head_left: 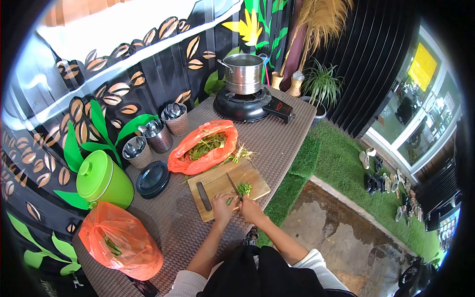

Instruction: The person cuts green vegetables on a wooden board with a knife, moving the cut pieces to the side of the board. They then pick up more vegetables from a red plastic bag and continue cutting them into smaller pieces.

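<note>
A wooden cutting board (213, 184) with a slot handle lies near the table's front edge. My right hand (251, 209) is closed round the handle of a knife (232, 183), whose blade points away over the board. Green herbs (244, 188) lie chopped in a small pile beside the blade. On the board's near side, my left hand (223, 207) pinches a few green stems (228, 201) close to the knife. Just behind the board, an open orange bag (178, 157) holds more greens, with roots and stems spilling out at its right.
A steel pot (243, 79) sits on a black portable stove (240, 110) at the table's far end. Cutlery cups (158, 136), dark plates (152, 179), a green lidded container (106, 183) and a full orange bag (121, 242) line the left side.
</note>
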`<state>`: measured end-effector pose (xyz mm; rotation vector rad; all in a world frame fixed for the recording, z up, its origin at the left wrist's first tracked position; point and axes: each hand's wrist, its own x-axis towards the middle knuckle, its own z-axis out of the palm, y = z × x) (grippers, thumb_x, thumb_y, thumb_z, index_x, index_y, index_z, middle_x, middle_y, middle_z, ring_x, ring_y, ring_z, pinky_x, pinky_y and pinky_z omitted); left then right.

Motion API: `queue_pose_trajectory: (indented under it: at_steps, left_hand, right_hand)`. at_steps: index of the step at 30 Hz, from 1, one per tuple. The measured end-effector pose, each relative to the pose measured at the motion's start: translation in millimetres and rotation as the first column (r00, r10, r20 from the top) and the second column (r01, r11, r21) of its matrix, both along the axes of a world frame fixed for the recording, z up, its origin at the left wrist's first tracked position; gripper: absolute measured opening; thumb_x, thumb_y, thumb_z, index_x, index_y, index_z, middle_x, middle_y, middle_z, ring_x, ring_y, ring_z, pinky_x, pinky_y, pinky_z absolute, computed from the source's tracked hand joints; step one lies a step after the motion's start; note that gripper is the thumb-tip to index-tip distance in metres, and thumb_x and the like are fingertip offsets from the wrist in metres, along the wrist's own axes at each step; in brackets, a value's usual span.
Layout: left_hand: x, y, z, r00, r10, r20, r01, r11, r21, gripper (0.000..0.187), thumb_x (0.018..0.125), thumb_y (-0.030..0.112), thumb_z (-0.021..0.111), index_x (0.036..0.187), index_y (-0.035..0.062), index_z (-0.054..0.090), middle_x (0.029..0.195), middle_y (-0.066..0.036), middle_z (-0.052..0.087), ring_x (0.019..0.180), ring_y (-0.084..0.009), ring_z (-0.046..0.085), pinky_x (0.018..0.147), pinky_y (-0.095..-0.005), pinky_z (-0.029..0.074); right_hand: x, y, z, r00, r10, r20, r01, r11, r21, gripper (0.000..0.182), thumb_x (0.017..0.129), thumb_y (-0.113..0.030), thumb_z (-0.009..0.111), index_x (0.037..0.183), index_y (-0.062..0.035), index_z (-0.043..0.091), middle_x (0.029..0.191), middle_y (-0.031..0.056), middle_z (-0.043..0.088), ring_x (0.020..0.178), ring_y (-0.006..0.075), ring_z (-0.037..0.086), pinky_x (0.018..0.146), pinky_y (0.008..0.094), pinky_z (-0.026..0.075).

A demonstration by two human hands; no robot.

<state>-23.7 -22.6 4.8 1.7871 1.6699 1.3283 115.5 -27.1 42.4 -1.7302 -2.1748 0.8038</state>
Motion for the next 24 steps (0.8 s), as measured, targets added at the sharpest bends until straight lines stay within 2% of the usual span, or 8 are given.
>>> queue_pose_trajectory:
  at_steps: [2, 5, 8, 10, 15, 20, 24]
  left_hand:
    - [-3, 1, -2, 0.998, -0.018, 0.056, 0.021, 0.999, -0.049, 0.009, 0.073, 0.010, 0.070, 0.081, 0.0059, 0.071, 0.085, -0.008, 0.067, 0.086, -0.0278, 0.059, 0.080, -0.0370, 0.043]
    - [-3, 0, 1, 0.993, 0.014, 0.118, 0.003, 0.990, -0.142, 0.010, 0.072, 0.010, 0.071, 0.080, 0.0051, 0.071, 0.085, -0.010, 0.069, 0.084, -0.0289, 0.060, 0.079, -0.0367, 0.044]
    - [-3, -1, -5, 0.996, -0.013, 0.083, 0.020, 0.996, -0.082, 0.010, 0.072, 0.011, 0.071, 0.080, 0.0050, 0.071, 0.084, -0.010, 0.067, 0.086, -0.0281, 0.059, 0.080, -0.0368, 0.043]
    - [-1, -2, -6, 1.000, 0.011, -0.007, -0.010, 0.998, 0.055, 0.009, 0.072, 0.012, 0.071, 0.079, 0.0053, 0.071, 0.085, -0.009, 0.065, 0.088, -0.0275, 0.057, 0.080, -0.0372, 0.041]
    - [-2, -6, -8, 0.999, 0.015, -0.040, -0.014, 0.999, 0.048, 0.010, 0.073, 0.013, 0.071, 0.080, 0.0063, 0.070, 0.086, -0.008, 0.063, 0.089, -0.0275, 0.056, 0.081, -0.0377, 0.040]
    - [-3, -5, -5, 0.999, 0.002, -0.038, -0.001, 1.000, 0.028, 0.011, 0.074, 0.014, 0.070, 0.081, 0.0069, 0.070, 0.087, -0.008, 0.063, 0.089, -0.0275, 0.056, 0.081, -0.0377, 0.040]
    - [-6, 1, -14, 1.000, -0.024, 0.010, 0.024, 0.999, 0.043, 0.010, 0.072, 0.012, 0.071, 0.081, 0.0072, 0.071, 0.086, -0.008, 0.065, 0.090, -0.0276, 0.057, 0.081, -0.0379, 0.041]
  right_hand:
    - [-10, -8, 4, 0.995, -0.090, 0.053, 0.092, 0.995, -0.043, 0.030, 0.094, -0.025, 0.043, 0.104, 0.0028, 0.040, 0.081, 0.0298, 0.062, 0.079, 0.0464, 0.062, 0.069, 0.0544, 0.050]
    - [-15, -9, -1, 0.993, -0.110, 0.050, 0.112, 0.993, -0.038, 0.031, 0.094, -0.026, 0.043, 0.104, 0.0032, 0.040, 0.082, 0.0297, 0.062, 0.079, 0.0466, 0.062, 0.069, 0.0542, 0.050]
    - [-15, 2, -1, 0.996, -0.076, 0.040, 0.078, 0.996, -0.036, 0.032, 0.093, -0.026, 0.044, 0.104, 0.0036, 0.040, 0.081, 0.0294, 0.062, 0.079, 0.0471, 0.062, 0.069, 0.0542, 0.050]
    - [-9, 7, -5, 0.999, -0.052, 0.015, 0.052, 0.999, -0.015, 0.032, 0.093, -0.026, 0.044, 0.105, 0.0037, 0.040, 0.080, 0.0292, 0.062, 0.079, 0.0474, 0.062, 0.069, 0.0541, 0.050]
    - [-3, 2, -7, 0.999, -0.022, -0.033, 0.023, 0.999, 0.022, 0.033, 0.093, -0.026, 0.044, 0.107, 0.0041, 0.040, 0.080, 0.0290, 0.062, 0.080, 0.0480, 0.062, 0.070, 0.0538, 0.050]
    - [-21, -12, 10, 0.989, -0.134, 0.069, 0.141, 0.984, -0.107, 0.035, 0.094, -0.028, 0.044, 0.107, 0.0042, 0.040, 0.086, 0.0308, 0.062, 0.081, 0.0475, 0.062, 0.070, 0.0541, 0.050]
    - [-16, 9, -7, 0.997, -0.068, 0.028, 0.069, 0.995, -0.071, 0.038, 0.094, -0.031, 0.045, 0.108, 0.0043, 0.039, 0.086, 0.0315, 0.062, 0.081, 0.0475, 0.062, 0.070, 0.0548, 0.050]
